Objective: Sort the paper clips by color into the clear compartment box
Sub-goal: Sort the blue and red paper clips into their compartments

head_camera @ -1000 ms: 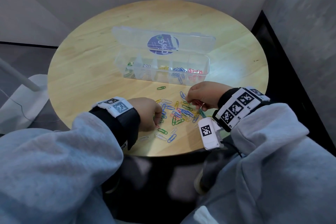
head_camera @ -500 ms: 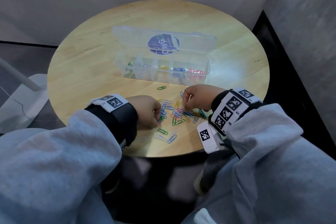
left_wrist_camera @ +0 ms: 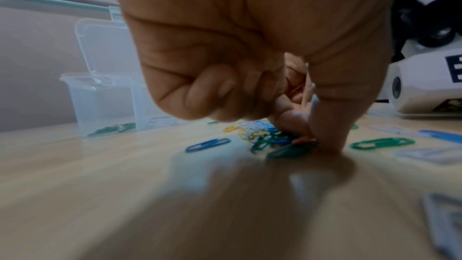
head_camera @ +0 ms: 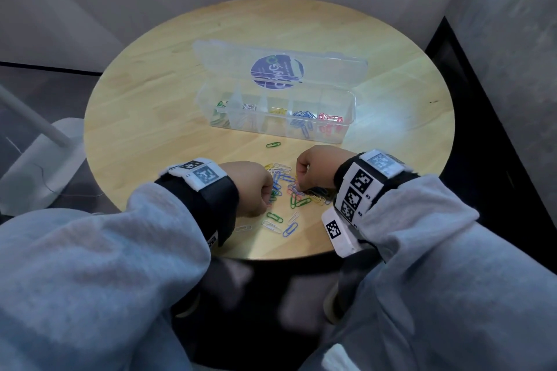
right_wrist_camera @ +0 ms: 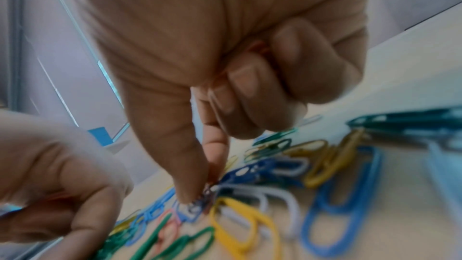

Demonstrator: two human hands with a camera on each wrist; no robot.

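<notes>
The clear compartment box stands open mid-table, its lid leaning back; green, white, yellow, blue and red clips lie in separate compartments. A mixed pile of paper clips lies between my hands. My left hand has its fingers curled, and thumb and index pinch a red clip against the table. My right hand is curled too, and its thumb and index pinch a blurred clip in the pile that looks blue. Its other fingers are folded in.
One green clip lies alone between pile and box. More loose clips lie near the round wooden table's front edge. A white stand base sits off the table's left. Walls close in behind and to the right.
My right hand has slid left over the pile and lowered its fingertips onto it. My left hand has barely moved.
</notes>
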